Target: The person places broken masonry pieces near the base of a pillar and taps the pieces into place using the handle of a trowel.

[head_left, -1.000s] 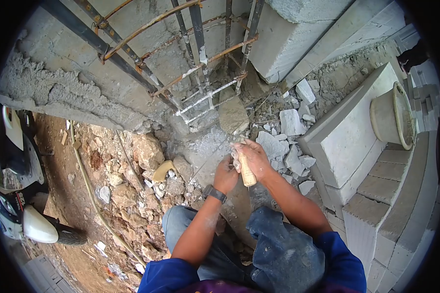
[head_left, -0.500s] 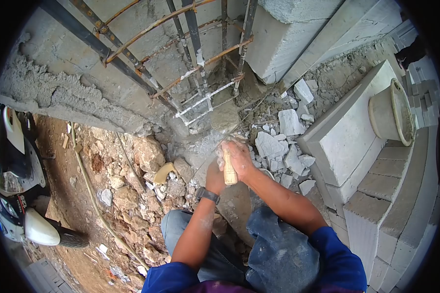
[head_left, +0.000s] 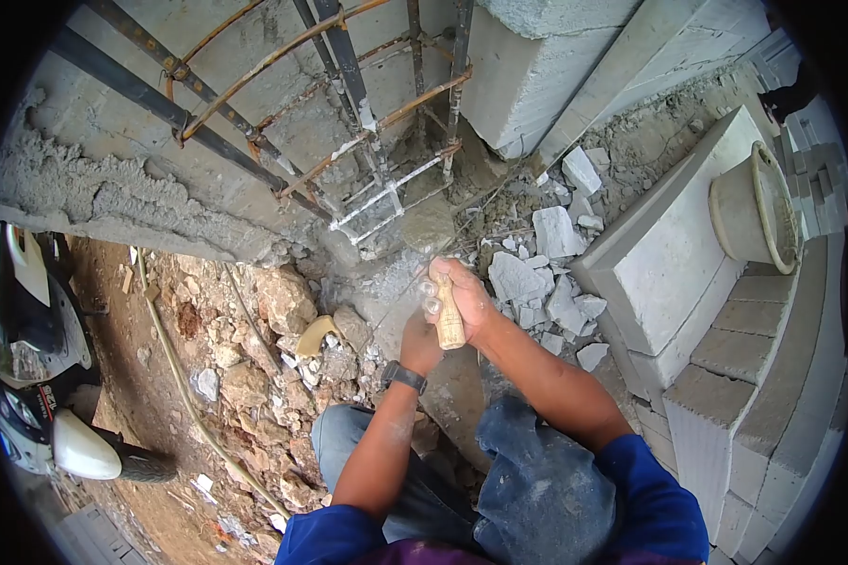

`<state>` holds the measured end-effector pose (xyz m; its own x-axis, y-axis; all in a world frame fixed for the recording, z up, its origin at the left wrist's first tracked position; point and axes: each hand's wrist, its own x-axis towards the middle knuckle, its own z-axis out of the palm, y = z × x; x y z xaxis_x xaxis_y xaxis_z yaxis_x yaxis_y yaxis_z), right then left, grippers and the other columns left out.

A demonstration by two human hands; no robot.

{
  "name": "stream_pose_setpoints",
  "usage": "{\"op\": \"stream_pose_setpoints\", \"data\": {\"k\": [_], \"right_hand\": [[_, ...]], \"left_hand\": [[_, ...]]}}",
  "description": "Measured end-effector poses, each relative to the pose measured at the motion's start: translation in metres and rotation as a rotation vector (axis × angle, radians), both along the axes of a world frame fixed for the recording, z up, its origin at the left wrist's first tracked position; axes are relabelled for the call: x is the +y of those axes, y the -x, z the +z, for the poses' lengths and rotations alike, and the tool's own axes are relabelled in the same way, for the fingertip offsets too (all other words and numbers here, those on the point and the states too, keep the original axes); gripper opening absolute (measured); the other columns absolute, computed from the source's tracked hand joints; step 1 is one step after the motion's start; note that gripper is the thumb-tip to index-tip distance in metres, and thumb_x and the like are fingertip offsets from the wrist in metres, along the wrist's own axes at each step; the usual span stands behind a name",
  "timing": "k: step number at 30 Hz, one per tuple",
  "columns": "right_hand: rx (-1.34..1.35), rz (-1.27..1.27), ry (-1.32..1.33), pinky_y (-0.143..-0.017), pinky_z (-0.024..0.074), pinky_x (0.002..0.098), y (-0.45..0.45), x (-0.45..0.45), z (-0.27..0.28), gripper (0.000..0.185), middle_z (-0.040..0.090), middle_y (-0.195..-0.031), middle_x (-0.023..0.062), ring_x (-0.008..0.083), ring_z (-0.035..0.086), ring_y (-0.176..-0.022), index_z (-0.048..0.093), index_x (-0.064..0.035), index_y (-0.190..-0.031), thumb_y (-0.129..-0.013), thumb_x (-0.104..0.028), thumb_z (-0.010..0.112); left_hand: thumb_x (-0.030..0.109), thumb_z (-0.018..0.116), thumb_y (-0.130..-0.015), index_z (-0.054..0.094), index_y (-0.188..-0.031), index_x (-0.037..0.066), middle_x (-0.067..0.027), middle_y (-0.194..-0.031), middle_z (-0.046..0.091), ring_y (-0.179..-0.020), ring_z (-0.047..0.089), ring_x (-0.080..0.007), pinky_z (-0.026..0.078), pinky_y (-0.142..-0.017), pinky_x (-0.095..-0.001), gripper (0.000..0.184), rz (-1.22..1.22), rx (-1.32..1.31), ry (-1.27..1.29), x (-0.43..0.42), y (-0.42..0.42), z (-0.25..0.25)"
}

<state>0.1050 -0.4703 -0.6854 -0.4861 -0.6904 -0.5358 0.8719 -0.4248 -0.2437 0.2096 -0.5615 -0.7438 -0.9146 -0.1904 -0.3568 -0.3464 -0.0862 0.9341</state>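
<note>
My right hand (head_left: pixel 471 301) is closed around the pale wooden handle (head_left: pixel 450 323) of a tool whose working end is hidden or too faint to make out. The butt of the handle points back toward me. Close beside it on the left is my left hand (head_left: pixel 421 341), below a dark wristwatch (head_left: pixel 404 378); its fingers are blurred and partly hidden. Both hands are above a dusty concrete footing (head_left: pixel 386 325). Just beyond stands a rebar cage (head_left: pixel 367 132), its lower bars coated with pale mortar.
Broken white block pieces (head_left: pixel 558 234) lie right of my hands. Rocky rubble (head_left: pixel 287 303) and a long hose-like strip (head_left: pixel 184 386) are on the left, near a parked motorbike (head_left: pixel 75 433). A bucket (head_left: pixel 740 212) rests on its side against large blocks (head_left: pixel 664 250) at right.
The wooden handle has swung slightly, its butt moving right and a little up. My right hand has shifted slightly right, and the view has moved a little.
</note>
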Motion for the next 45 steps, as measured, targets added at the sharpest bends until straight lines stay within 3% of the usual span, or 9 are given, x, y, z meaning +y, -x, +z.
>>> {"op": "stream_pose_setpoints", "data": {"k": [7,10,13,16,19,31,37,40,45], "right_hand": [[0.105,0.039,-0.121,-0.047,0.0481,0.0282,-0.006,0.012,-0.001,0.034,0.055,-0.074,-0.0007,0.0125,0.053,-0.051,0.059,-0.0087,-0.106,-0.098,-0.041,0.064],[-0.002,0.067,-0.041,-0.047,0.0483,0.0287,-0.001,0.011,-0.005,0.034,0.056,-0.074,-0.0008,0.0125,0.054,-0.052,0.059,-0.0086,-0.105,-0.098,-0.041,0.064],[-0.031,0.100,-0.052,-0.045,0.0495,0.0295,-0.008,0.016,-0.002,0.035,0.058,-0.075,0.0011,0.0150,0.056,-0.051,0.061,-0.0069,-0.106,-0.100,-0.042,0.060],[0.056,0.082,-0.110,-0.045,0.0500,0.0295,-0.009,0.021,-0.009,0.036,0.059,-0.076,0.0016,0.0159,0.056,-0.050,0.060,-0.0068,-0.106,-0.099,-0.042,0.062],[0.038,0.100,-0.136,-0.044,0.0499,0.0305,0.001,0.021,-0.015,0.036,0.059,-0.077,0.0019,0.0161,0.056,-0.051,0.060,-0.0068,-0.107,-0.099,-0.042,0.063],[0.265,0.237,-0.327,-0.041,0.0468,0.0302,0.004,0.033,0.013,0.034,0.056,-0.073,0.0038,0.0169,0.056,-0.050,0.060,-0.0034,-0.107,-0.099,-0.036,0.065],[0.197,0.300,-0.371,-0.043,0.0476,0.0306,0.039,0.030,0.007,0.031,0.057,-0.072,0.0038,0.0154,0.053,-0.051,0.062,-0.0041,-0.099,-0.097,-0.034,0.069],[0.226,0.291,-0.377,-0.041,0.0482,0.0309,0.028,0.038,0.010,0.034,0.057,-0.074,0.0053,0.0161,0.056,-0.050,0.061,-0.0018,-0.108,-0.098,-0.034,0.068],[0.246,0.257,-0.357,-0.041,0.0493,0.0326,0.012,0.047,0.014,0.037,0.058,-0.074,0.0075,0.0178,0.058,-0.049,0.058,0.0017,-0.113,-0.097,-0.031,0.069]], "left_hand": [[0.026,0.070,-0.092,0.066,-0.120,0.001,-0.0183,-0.110,0.074,-0.103,0.071,-0.0334,0.053,-0.089,-0.0408,0.037,-0.075,0.028,0.156,0.009,0.002,-0.007],[0.024,0.069,-0.091,0.066,-0.118,0.001,-0.0187,-0.109,0.074,-0.102,0.071,-0.0349,0.053,-0.088,-0.0416,0.035,-0.096,0.025,0.147,0.009,0.002,-0.003],[0.016,0.076,-0.088,0.064,-0.123,-0.002,-0.0105,-0.116,0.072,-0.103,0.068,-0.0175,0.054,-0.091,-0.0332,0.041,-0.133,-0.036,0.156,0.003,0.006,-0.002],[0.013,0.073,-0.089,0.064,-0.123,-0.002,-0.0107,-0.117,0.072,-0.103,0.068,-0.0175,0.054,-0.091,-0.0333,0.038,-0.050,-0.032,0.081,0.006,0.005,0.000],[0.018,0.066,-0.092,0.065,-0.123,0.000,-0.0195,-0.113,0.074,-0.105,0.071,-0.0330,0.053,-0.090,-0.0399,0.035,-0.002,0.019,0.050,0.011,0.006,-0.004],[0.011,0.066,-0.091,0.062,-0.130,0.000,-0.0190,-0.115,0.074,-0.106,0.071,-0.0304,0.053,-0.092,-0.0391,0.041,-0.028,0.074,0.106,0.013,0.006,0.013],[0.017,0.069,-0.092,0.063,-0.127,-0.001,-0.0205,-0.113,0.073,-0.102,0.071,-0.0329,0.053,-0.091,-0.0396,0.039,-0.103,-0.140,0.170,0.013,0.009,0.009],[0.011,0.064,-0.094,0.062,-0.125,-0.005,-0.0129,-0.105,0.073,-0.094,0.068,-0.0174,0.053,-0.084,-0.0327,0.035,-0.074,-0.060,0.163,0.013,0.007,0.006],[0.006,0.060,-0.093,0.061,-0.128,-0.004,-0.0135,-0.111,0.072,-0.099,0.068,-0.0182,0.054,-0.087,-0.0333,0.036,-0.051,-0.043,0.102,0.011,0.007,-0.003]]}}
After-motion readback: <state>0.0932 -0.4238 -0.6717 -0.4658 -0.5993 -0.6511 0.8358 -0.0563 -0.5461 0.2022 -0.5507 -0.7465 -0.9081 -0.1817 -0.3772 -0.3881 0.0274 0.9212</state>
